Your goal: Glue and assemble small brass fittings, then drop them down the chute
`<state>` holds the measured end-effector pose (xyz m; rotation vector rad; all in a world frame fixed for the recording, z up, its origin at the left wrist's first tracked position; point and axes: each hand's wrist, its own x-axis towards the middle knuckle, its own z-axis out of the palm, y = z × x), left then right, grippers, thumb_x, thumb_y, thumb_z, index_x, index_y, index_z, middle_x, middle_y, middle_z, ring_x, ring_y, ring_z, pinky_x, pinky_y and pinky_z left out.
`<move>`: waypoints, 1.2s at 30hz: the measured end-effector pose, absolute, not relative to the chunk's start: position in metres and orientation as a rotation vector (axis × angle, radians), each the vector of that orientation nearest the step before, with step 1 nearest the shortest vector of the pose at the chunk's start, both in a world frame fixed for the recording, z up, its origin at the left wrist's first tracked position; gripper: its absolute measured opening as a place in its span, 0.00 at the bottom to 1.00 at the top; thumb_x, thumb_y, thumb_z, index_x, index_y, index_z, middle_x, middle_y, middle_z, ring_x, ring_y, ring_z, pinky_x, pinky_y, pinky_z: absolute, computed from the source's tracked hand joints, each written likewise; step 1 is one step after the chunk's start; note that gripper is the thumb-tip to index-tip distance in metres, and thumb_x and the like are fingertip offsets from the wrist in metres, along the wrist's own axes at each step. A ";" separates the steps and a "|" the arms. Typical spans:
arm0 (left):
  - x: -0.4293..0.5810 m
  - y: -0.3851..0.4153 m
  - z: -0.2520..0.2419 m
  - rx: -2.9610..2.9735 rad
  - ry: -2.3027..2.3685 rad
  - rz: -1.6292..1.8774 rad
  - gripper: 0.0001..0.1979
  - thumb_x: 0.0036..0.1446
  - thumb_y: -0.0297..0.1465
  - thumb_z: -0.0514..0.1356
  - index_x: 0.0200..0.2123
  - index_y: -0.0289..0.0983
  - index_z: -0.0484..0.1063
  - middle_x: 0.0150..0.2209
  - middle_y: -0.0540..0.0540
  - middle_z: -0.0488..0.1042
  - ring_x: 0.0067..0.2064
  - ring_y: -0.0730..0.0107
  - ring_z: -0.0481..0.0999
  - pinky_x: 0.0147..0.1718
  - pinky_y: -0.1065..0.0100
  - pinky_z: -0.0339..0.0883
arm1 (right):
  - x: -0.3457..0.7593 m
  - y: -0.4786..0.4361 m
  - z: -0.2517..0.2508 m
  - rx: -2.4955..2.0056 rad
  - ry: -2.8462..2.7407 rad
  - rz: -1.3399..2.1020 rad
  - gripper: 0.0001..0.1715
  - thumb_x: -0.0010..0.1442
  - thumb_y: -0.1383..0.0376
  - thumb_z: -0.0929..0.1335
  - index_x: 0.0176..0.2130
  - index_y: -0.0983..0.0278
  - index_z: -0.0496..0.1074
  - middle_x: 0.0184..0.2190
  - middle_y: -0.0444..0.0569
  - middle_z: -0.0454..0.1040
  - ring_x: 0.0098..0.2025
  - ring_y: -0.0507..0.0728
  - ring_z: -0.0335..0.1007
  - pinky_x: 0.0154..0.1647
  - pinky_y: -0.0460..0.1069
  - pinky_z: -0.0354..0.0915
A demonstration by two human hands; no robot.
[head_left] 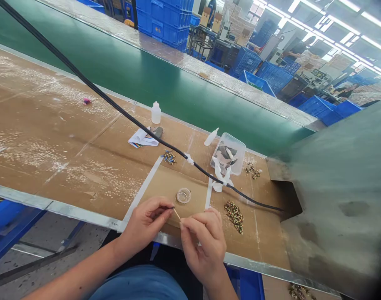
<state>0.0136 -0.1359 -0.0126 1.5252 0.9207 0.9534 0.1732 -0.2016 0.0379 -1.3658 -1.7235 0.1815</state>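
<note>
Above the front edge of the cardboard-covered bench, my left hand (145, 221) pinches a tiny dark piece (173, 207) between thumb and forefinger; its exact kind is too small to make out. My right hand (204, 239) grips a thin wooden stick (177, 214), whose far tip meets or nearly meets the dark piece. Just beyond the fingers stands a small round clear dish (183, 195). Right of my right hand lies a pile of small brass-and-dark metal parts (234, 216). A smaller group of blue-and-gold parts (168, 157) sits farther back.
A black cable (121, 111) crosses diagonally above the bench. Behind are a white bottle (155, 113), a second bottle (211, 136), a cloth (143, 138) and a clear plastic tub (238, 160). A green conveyor belt (153, 71) runs beyond; a metal panel (337, 200) stands at right.
</note>
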 end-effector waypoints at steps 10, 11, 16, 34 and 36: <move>0.013 -0.134 -0.017 1.549 0.917 0.927 0.04 0.59 0.28 0.59 0.38 0.39 0.73 0.37 0.48 0.74 0.40 0.70 0.75 0.40 0.73 0.70 | 0.176 -0.194 0.033 -1.553 -1.502 0.218 0.05 0.61 0.71 0.65 0.35 0.62 0.70 0.32 0.47 0.69 0.36 0.56 0.64 0.40 0.53 0.59; 0.013 -0.133 -0.017 1.548 0.916 0.921 0.04 0.59 0.28 0.59 0.38 0.39 0.73 0.37 0.48 0.75 0.40 0.70 0.75 0.40 0.73 0.70 | 0.176 -0.194 0.033 -1.556 -1.491 0.234 0.05 0.61 0.71 0.65 0.35 0.63 0.71 0.32 0.47 0.69 0.36 0.56 0.64 0.40 0.52 0.59; 0.013 -0.133 -0.014 1.542 0.933 0.898 0.04 0.59 0.30 0.59 0.37 0.38 0.73 0.37 0.46 0.75 0.39 0.68 0.75 0.40 0.70 0.70 | 0.180 -0.192 0.038 -1.556 -1.405 0.318 0.05 0.61 0.70 0.65 0.33 0.63 0.70 0.30 0.46 0.68 0.35 0.54 0.64 0.37 0.49 0.60; 0.012 -0.132 -0.016 1.547 0.911 0.897 0.04 0.59 0.31 0.60 0.38 0.39 0.73 0.38 0.48 0.76 0.40 0.69 0.76 0.40 0.73 0.71 | 0.191 -0.176 0.025 -1.673 -1.614 0.139 0.06 0.60 0.68 0.67 0.37 0.60 0.76 0.32 0.47 0.72 0.36 0.56 0.66 0.42 0.53 0.58; 0.012 -0.131 -0.017 1.546 0.919 0.902 0.05 0.58 0.32 0.61 0.38 0.40 0.74 0.38 0.48 0.76 0.40 0.68 0.76 0.41 0.73 0.72 | 0.196 -0.179 0.025 -1.670 -1.628 0.172 0.08 0.60 0.68 0.68 0.39 0.59 0.76 0.32 0.47 0.73 0.37 0.56 0.67 0.42 0.52 0.59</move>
